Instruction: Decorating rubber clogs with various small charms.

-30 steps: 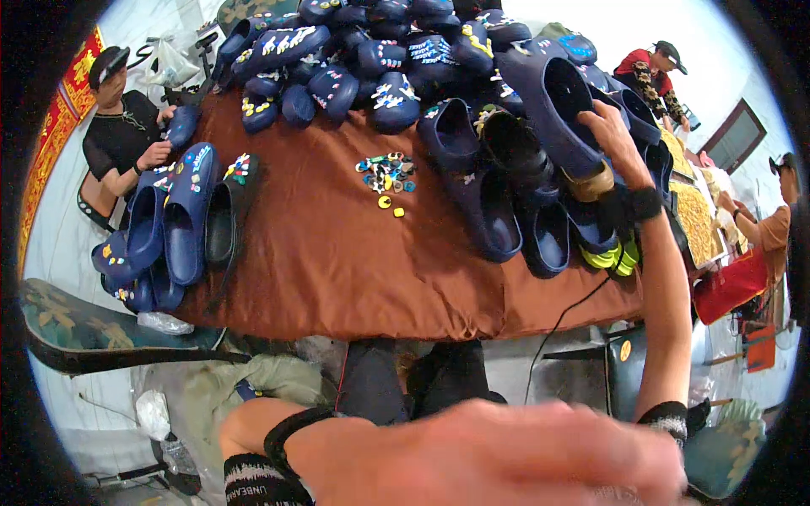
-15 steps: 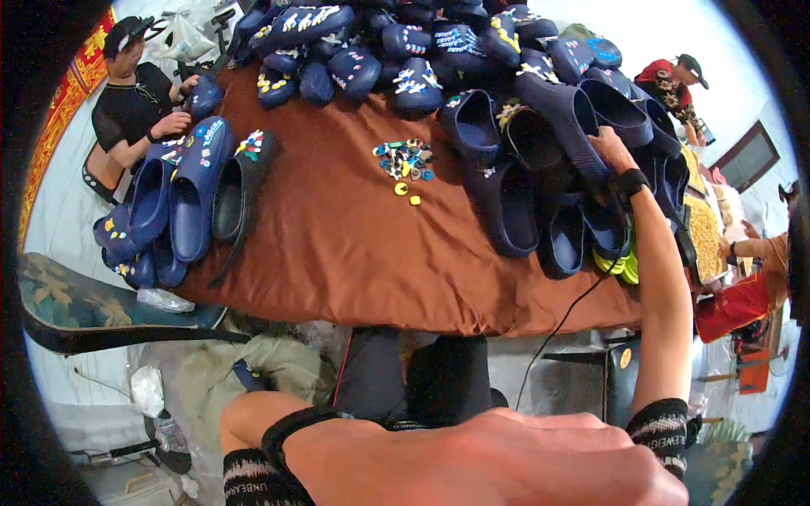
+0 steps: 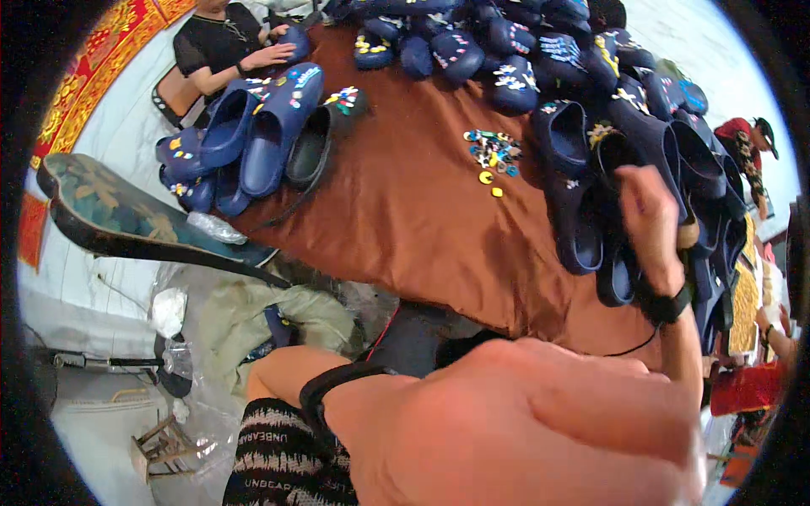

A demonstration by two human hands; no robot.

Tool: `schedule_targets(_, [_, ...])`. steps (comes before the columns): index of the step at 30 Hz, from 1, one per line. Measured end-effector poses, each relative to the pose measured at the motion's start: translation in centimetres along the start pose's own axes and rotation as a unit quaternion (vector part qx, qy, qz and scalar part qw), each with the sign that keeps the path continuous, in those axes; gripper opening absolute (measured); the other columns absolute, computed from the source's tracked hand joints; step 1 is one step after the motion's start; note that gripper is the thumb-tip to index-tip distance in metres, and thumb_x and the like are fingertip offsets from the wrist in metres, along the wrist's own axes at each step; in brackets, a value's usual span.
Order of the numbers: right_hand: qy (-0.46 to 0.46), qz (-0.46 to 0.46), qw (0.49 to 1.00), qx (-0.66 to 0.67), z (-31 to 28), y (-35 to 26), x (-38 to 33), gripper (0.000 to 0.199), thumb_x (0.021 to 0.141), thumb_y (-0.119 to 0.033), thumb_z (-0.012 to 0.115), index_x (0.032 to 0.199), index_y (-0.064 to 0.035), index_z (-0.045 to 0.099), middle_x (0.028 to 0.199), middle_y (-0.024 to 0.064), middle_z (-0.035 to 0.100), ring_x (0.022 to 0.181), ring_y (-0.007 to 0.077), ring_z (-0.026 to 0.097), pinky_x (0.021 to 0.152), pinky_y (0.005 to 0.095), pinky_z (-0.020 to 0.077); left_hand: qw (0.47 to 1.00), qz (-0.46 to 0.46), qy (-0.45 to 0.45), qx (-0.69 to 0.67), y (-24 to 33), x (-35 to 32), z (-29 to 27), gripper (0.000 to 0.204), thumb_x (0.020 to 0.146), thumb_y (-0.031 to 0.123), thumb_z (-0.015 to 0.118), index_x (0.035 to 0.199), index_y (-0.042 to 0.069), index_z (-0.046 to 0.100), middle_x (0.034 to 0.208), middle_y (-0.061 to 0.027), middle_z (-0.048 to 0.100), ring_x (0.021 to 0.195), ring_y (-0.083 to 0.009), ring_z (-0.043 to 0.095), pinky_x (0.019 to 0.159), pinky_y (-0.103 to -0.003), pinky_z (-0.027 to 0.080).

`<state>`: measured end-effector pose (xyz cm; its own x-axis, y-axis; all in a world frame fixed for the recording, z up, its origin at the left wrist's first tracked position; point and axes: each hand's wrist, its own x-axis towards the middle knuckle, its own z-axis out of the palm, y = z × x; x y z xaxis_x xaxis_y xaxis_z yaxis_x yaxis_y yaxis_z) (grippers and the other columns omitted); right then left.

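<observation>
Clogs (image 3: 591, 219) in dark navy lie heaped at the right edge of the brown tablecloth (image 3: 405, 219), where the right hand (image 3: 654, 223) closes on one, while the left hand (image 3: 523, 422), loosely curled and holding nothing, hangs close below.

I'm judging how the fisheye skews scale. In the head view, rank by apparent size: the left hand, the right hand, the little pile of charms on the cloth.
1. Left hand, largest, but it is closest to the lens.
2. Right hand, among the dark clogs.
3. Pile of charms, smallest.
</observation>
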<state>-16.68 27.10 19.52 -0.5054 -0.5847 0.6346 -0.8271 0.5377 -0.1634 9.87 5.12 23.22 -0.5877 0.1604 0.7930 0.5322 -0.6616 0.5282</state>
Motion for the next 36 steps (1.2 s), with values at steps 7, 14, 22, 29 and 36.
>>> schedule_targets(7, [-0.204, 0.050, 0.954, 0.213, 12.4, -4.6, -7.0, 0.019, 0.086, -0.009, 0.063, 0.105, -0.0046, 0.064, 0.094, 0.0199, 0.067, 0.084, 0.0415, 0.065, 0.071, 0.0446, 0.0544, 0.922, -0.119, 0.185, 0.318, -1.3, 1.1, -6.7, 0.017, 0.099, 0.009, 0.054, 0.091, -0.001, 0.065, 0.087, -0.0118, 0.066, 0.081, -0.0211, 0.063, 0.073, -0.034, 0.051])
schedule_targets(14, [-0.200, 0.193, 0.944, 0.179, 17.1, -4.9, -12.3, 0.019, 0.092, -0.018, 0.060, 0.106, -0.0080, 0.065, 0.095, 0.0195, 0.070, 0.088, 0.0406, 0.066, 0.076, 0.0479, 0.0514, 0.674, -0.292, 0.316, 0.600, 0.6, -8.4, -23.7, 0.022, 0.096, 0.013, 0.059, 0.112, -0.001, 0.067, 0.105, -0.0059, 0.070, 0.100, -0.0135, 0.063, 0.091, -0.029, 0.050])
schedule_targets(22, [-0.139, 0.164, 0.971, 0.101, 18.4, -6.2, -13.5, 0.010, 0.090, -0.016, 0.060, 0.097, -0.0094, 0.059, 0.089, 0.0153, 0.067, 0.079, 0.0371, 0.065, 0.066, 0.0467, 0.0501, 0.542, -0.250, 0.353, 0.720, 1.2, -12.9, -34.4, 0.039, 0.092, 0.020, 0.062, 0.125, 0.000, 0.059, 0.126, -0.0188, 0.060, 0.119, -0.0310, 0.057, 0.103, -0.039, 0.044])
schedule_targets(29, [-0.127, 0.150, 0.976, 0.090, 18.0, -7.0, -12.9, 0.009, 0.089, -0.015, 0.060, 0.096, -0.0093, 0.058, 0.087, 0.0159, 0.066, 0.075, 0.0367, 0.065, 0.062, 0.0459, 0.0500, 0.462, -0.375, 0.300, 0.746, -0.7, -11.6, -40.0, 0.054, 0.091, 0.028, 0.062, 0.137, 0.002, 0.049, 0.141, -0.0209, 0.049, 0.132, -0.0379, 0.044, 0.110, -0.045, 0.036])
schedule_targets(36, [-0.134, 0.136, 0.978, 0.086, 17.9, -7.0, -13.1, 0.010, 0.088, -0.014, 0.061, 0.096, -0.0096, 0.057, 0.086, 0.0150, 0.065, 0.072, 0.0365, 0.064, 0.061, 0.0464, 0.0493, 0.367, -0.388, 0.241, 0.810, -1.9, -10.0, -39.4, 0.032, 0.088, 0.026, 0.064, 0.106, 0.000, 0.059, 0.114, -0.0223, 0.062, 0.111, -0.0426, 0.058, 0.092, -0.051, 0.048])
